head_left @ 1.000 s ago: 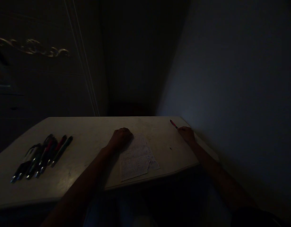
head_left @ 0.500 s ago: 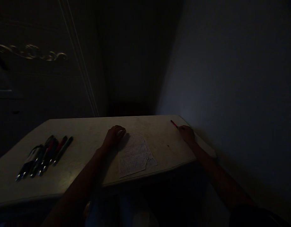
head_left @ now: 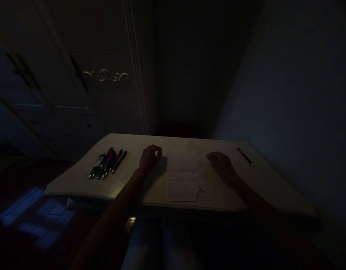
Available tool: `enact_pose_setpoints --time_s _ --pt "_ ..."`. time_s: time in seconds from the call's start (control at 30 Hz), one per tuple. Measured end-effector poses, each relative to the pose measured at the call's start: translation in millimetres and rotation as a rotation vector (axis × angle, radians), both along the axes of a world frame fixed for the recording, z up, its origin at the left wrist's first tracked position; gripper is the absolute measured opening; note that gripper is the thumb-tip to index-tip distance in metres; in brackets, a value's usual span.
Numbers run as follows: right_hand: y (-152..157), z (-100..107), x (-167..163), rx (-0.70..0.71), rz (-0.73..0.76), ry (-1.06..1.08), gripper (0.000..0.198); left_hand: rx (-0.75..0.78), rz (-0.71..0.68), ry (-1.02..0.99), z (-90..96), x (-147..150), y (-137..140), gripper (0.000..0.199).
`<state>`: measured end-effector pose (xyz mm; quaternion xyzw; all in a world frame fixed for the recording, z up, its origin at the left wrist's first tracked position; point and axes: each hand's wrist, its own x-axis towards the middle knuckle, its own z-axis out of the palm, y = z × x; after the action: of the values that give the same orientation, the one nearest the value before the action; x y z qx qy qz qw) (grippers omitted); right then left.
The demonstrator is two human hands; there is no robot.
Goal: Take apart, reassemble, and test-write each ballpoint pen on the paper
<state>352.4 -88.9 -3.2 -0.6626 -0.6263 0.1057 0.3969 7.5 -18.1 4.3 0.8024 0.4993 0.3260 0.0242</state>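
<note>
My left hand [head_left: 150, 156] is above the table, just left of the papers. Its thumb and forefinger meet in a loop, and nothing shows between them. On the other side of the papers is my right hand [head_left: 221, 163], fingers curled together, with nothing visible in them. Between the hands lies a sheet of paper [head_left: 181, 183] covered in faint writing, with a torn or folded lower right corner. Part of another sheet [head_left: 204, 193] shows beneath it. A red and black pen [head_left: 245, 156] lies alone to the right of my right hand, not touching it.
Several pens [head_left: 107, 163] lie in a bunch on the left of the pale table [head_left: 133, 144]. A wall [head_left: 288, 93] borders the right side. Behind on the left stands a cabinet [head_left: 111, 108] with carved trim. The room is very dark.
My right hand has let go of the red and black pen, now lying at the table's right, and has moved left towards the papers. The view has swung left, showing more of the cabinet.
</note>
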Motion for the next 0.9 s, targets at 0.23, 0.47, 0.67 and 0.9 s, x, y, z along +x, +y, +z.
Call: enact_pose_setpoints --time_s 0.23,0.47,0.67,0.9 --pt "22 8 -56 -0.067 0.301 0.035 0.038 -0.110 0.485 0.458 25.6 -76 -29 0.038" --pt "38 10 -80 -0.051 0.429 0.122 0.045 -0.229 0.545 0.611 32.2 -96 -28 0.035" --pt "38 3 -83 0.004 0.434 0.142 0.044 -0.280 0.530 0.586 39.1 -96 -21 0.036" --pt "38 6 -83 0.045 0.432 0.198 0.045 -0.323 0.592 0.478 44.7 -91 -21 0.036"
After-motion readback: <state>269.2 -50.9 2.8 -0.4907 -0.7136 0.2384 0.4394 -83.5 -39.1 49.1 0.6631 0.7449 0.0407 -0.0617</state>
